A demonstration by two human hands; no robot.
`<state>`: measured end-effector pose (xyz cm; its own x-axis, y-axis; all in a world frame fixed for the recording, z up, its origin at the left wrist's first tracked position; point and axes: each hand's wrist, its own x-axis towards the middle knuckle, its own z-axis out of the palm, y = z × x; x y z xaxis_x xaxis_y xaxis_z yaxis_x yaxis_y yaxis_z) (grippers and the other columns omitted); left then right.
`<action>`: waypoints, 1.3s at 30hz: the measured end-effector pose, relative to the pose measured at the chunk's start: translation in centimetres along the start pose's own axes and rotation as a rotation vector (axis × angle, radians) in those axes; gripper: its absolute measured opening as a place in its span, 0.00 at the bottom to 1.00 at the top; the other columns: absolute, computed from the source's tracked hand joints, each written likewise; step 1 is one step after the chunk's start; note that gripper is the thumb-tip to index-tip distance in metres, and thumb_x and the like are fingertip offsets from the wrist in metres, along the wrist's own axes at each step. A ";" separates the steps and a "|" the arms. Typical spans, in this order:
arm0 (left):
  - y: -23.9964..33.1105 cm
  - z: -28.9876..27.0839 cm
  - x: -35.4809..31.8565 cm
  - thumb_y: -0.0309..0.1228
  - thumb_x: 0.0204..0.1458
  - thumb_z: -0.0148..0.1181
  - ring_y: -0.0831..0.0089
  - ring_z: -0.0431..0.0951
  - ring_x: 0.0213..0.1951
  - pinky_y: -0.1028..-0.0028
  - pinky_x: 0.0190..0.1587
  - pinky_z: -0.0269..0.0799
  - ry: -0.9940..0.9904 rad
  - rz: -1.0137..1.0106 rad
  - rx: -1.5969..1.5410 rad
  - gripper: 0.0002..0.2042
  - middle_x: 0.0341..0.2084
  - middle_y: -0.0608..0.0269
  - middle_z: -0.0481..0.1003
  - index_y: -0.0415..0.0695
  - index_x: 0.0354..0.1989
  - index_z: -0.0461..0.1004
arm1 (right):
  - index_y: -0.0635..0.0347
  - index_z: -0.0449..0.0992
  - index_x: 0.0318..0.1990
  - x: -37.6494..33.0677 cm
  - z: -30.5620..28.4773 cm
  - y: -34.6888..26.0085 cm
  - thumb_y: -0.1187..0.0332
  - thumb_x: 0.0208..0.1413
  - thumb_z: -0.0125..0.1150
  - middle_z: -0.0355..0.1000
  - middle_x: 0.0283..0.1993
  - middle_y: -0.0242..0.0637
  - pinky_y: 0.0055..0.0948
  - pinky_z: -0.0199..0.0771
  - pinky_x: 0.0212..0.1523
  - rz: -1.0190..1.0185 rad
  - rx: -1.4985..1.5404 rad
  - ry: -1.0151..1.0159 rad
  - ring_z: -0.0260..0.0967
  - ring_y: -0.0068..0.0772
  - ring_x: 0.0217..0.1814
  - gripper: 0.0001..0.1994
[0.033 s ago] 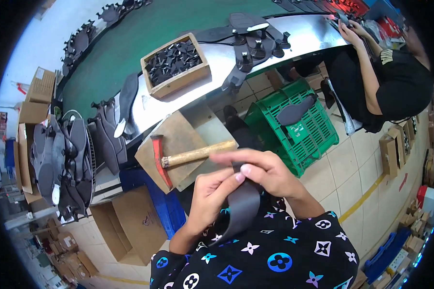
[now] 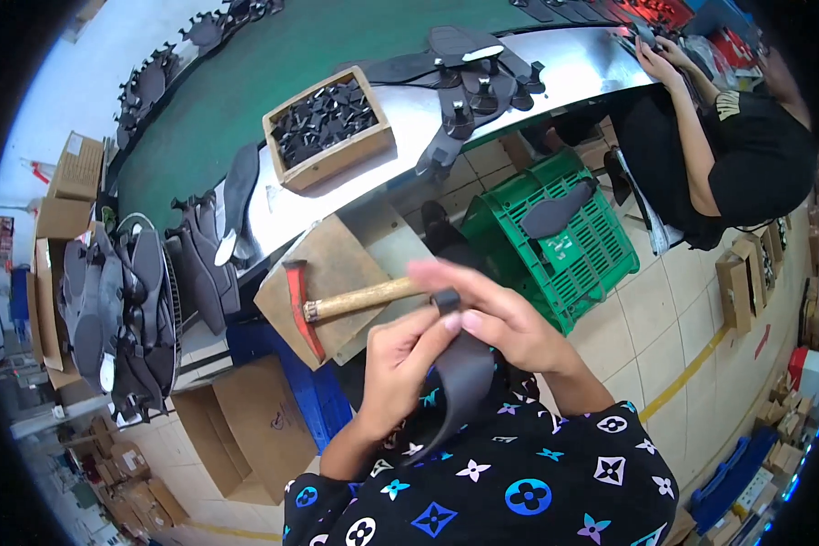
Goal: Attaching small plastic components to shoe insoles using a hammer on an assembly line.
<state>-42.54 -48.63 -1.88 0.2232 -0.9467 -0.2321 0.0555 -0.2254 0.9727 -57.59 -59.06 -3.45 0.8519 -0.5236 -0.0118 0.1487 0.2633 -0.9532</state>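
Between my two hands, in front of my chest, is a dark grey shoe sole (image 2: pixel 465 375) that curves down toward my lap. My left hand (image 2: pixel 394 369) grips its upper end with thumb and fingers. From the other side my right hand (image 2: pixel 517 329) holds it, the thumb pressed beside the left thumb and the fingers stretched over the top. A small black heel piece (image 2: pixel 445 300) shows at that upper end; whether it is fixed to the sole I cannot tell. Just beyond my hands a hammer (image 2: pixel 359 299) with red head and wooden handle lies on a brown board (image 2: pixel 337 250).
A wooden box (image 2: pixel 341 166) of small black heel pieces stands on the metal bench edge (image 2: pixel 287 214), beside heeled soles (image 2: pixel 482 96). Left is a basket of soles (image 2: pixel 141 300). A green crate (image 2: pixel 564 246) sits right, before a co-worker (image 2: pixel 755 159). An open carton (image 2: pixel 246 428) stands lower left.
The sole's upper end has turned so that the black heel piece now shows between my hands. My right fingers have lifted slightly. The hammer has not moved.
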 end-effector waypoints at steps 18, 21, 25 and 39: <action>2.9 4.8 38.4 0.24 0.50 0.56 0.51 0.79 0.47 0.53 0.45 0.76 0.121 0.910 1.270 0.08 0.40 0.45 0.78 0.37 0.38 0.74 | 0.69 0.72 0.56 -14.5 -30.9 27.0 0.65 0.63 0.58 0.76 0.49 0.51 0.35 0.75 0.50 0.494 -0.818 1.372 0.76 0.38 0.49 0.19; 1.6 2.9 41.7 0.23 0.50 0.55 0.50 0.82 0.43 0.54 0.44 0.77 0.022 0.635 1.458 0.05 0.36 0.45 0.79 0.41 0.35 0.74 | 0.68 0.73 0.55 -12.2 -23.0 24.0 0.66 0.63 0.59 0.77 0.49 0.52 0.36 0.76 0.46 0.184 -0.712 1.328 0.78 0.39 0.44 0.18; 4.1 2.9 41.9 0.23 0.54 0.54 0.44 0.81 0.39 0.53 0.43 0.76 0.162 0.742 1.313 0.12 0.34 0.40 0.79 0.41 0.46 0.77 | 0.65 0.76 0.51 -8.6 -13.3 16.5 0.69 0.62 0.58 0.79 0.40 0.44 0.32 0.76 0.40 0.148 -0.672 1.117 0.78 0.32 0.38 0.12; 16.0 -15.0 13.6 0.35 0.58 0.66 0.75 0.71 0.46 0.77 0.53 0.67 0.620 1.045 0.127 0.36 0.50 0.58 0.69 0.35 0.69 0.54 | 0.59 0.71 0.48 6.2 0.5 7.9 0.47 0.56 0.62 0.74 0.34 0.40 0.37 0.77 0.28 -0.346 -1.605 -0.142 0.78 0.44 0.30 0.25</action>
<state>-24.04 -61.65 10.45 0.5317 -0.4229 0.7338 -0.5162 0.5250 0.6767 -50.85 -59.84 -10.86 0.9406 -0.2779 0.1949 -0.2328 -0.9460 -0.2254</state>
